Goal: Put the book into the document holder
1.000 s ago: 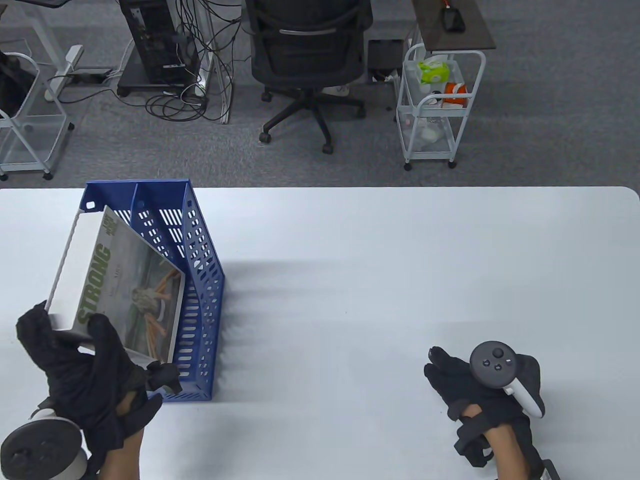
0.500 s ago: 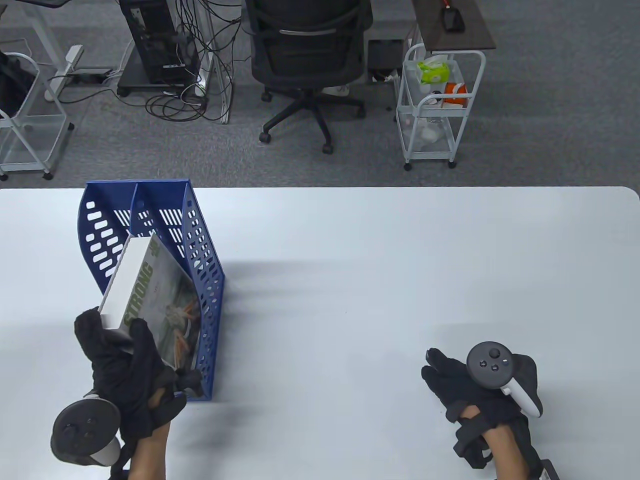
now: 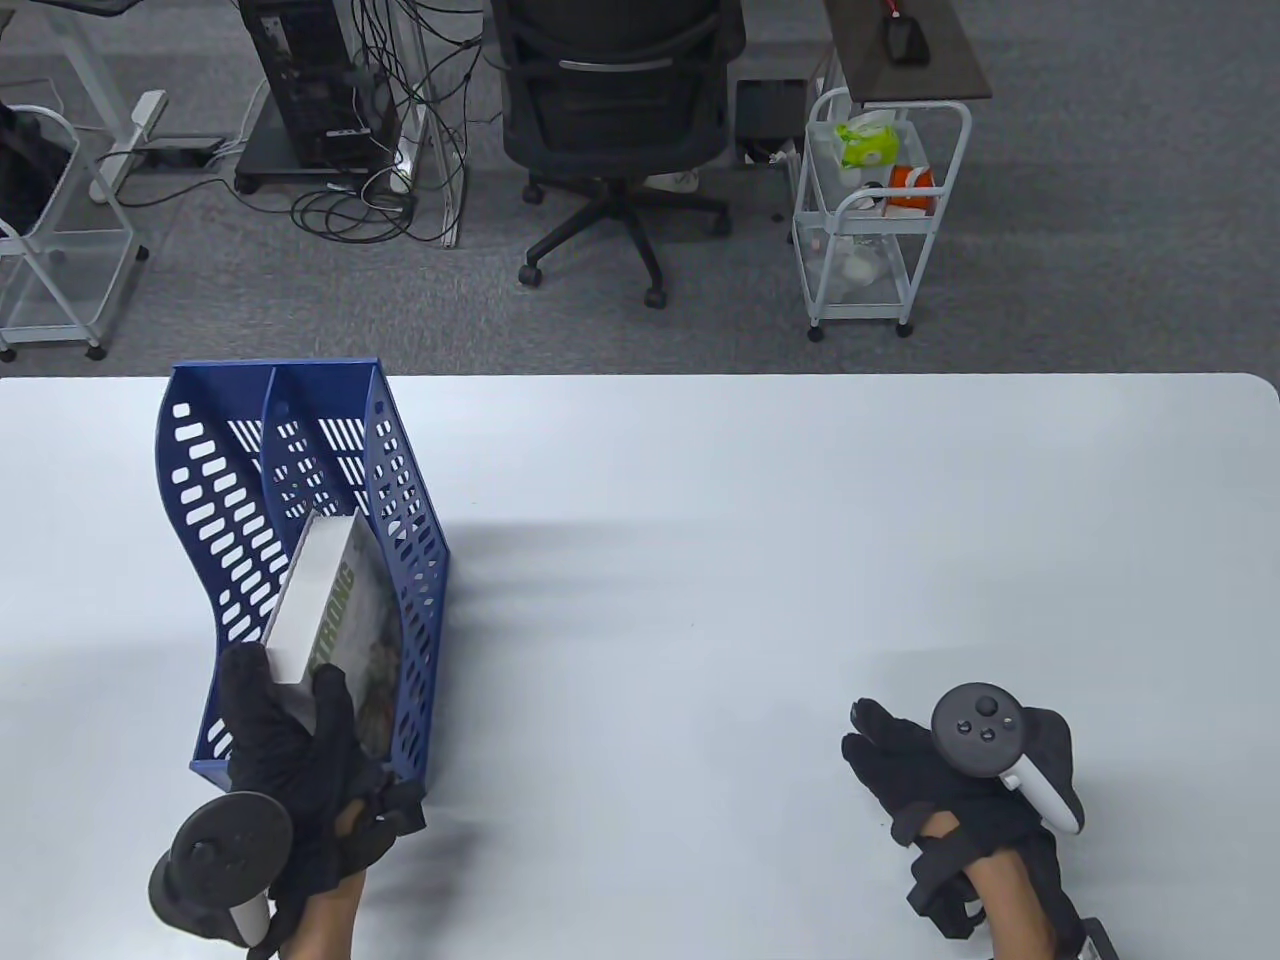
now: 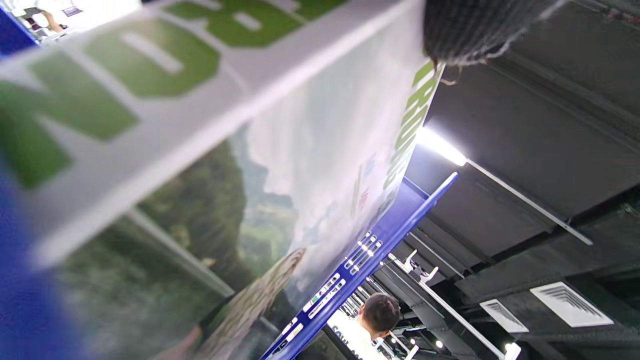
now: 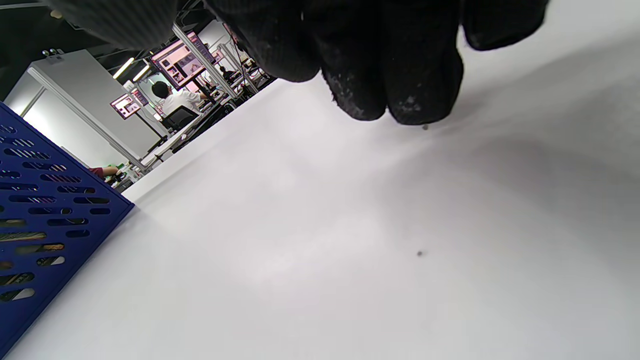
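Observation:
A blue perforated document holder (image 3: 400,500) stands at the table's left. A thick book (image 3: 325,600) with green "STRONG" lettering on its cover sits tilted inside the holder's right slot. My left hand (image 3: 290,730) grips the book's near end, thumb on one side and fingers on the cover. In the left wrist view the book's cover (image 4: 280,165) fills the frame, with the blue holder wall (image 4: 360,260) behind it. My right hand (image 3: 930,765) rests flat on the table at the right, empty, fingers (image 5: 400,80) touching the surface.
The white table (image 3: 760,560) stretches between the holder and my right hand. Beyond its far edge are an office chair (image 3: 615,120), a white wire cart (image 3: 880,220) and a computer tower (image 3: 310,80) with cables. The holder's side shows in the right wrist view (image 5: 45,220).
My left hand has moved right and lowered the book from above the holder's left side down into its right slot. The right hand has stayed put.

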Demonstrator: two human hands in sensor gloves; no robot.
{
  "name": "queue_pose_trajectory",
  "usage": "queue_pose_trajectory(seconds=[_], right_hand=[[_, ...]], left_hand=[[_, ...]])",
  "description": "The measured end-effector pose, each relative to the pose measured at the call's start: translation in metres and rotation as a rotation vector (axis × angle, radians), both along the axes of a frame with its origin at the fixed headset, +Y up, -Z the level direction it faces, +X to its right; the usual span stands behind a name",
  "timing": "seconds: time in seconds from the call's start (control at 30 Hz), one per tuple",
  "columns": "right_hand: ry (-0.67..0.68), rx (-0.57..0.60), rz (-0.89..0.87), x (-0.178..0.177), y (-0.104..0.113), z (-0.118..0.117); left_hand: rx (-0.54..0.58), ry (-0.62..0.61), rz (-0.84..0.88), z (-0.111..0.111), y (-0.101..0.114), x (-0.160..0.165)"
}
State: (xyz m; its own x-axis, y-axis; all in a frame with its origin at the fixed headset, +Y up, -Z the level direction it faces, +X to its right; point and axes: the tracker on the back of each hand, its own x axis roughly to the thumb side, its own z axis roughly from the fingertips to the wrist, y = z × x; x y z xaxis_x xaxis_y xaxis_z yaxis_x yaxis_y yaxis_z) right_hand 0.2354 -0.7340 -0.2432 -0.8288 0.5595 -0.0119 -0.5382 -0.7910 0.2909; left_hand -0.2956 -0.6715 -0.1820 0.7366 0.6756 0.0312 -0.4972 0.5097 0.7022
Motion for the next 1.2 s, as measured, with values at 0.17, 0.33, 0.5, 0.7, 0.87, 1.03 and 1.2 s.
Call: queue_pose_trajectory(seconds=[0.17,0.33,0.5,0.7,0.87,1.03,1.2], right_hand=[[0.001,-0.002,0.001,0.000,0.000,0.000],[0.002,-0.007,0.006,-0.001,-0.001,0.000],[0.001,-0.014,0.010,-0.001,-0.002,0.000],[0.001,-0.029,0.015,-0.001,-0.003,0.000],[0.004,-0.032,0.017,-0.002,-0.003,-0.001],[0.005,-0.027,0.021,-0.003,-0.004,-0.001],[0.010,-0.016,0.022,-0.005,-0.005,-0.002]], left_hand=[[0.004,0.025,-0.071,0.009,-0.006,0.005],[-0.003,0.028,-0.095,0.015,-0.007,0.005],[-0.020,0.009,-0.088,0.017,-0.008,0.004],[0.044,-0.005,-0.103,0.030,0.002,0.008],[0.177,-0.091,-0.172,0.055,0.020,0.033],[0.251,-0.238,-0.275,0.068,0.034,0.082],[0.107,-0.417,-0.328,0.042,0.030,0.134]])
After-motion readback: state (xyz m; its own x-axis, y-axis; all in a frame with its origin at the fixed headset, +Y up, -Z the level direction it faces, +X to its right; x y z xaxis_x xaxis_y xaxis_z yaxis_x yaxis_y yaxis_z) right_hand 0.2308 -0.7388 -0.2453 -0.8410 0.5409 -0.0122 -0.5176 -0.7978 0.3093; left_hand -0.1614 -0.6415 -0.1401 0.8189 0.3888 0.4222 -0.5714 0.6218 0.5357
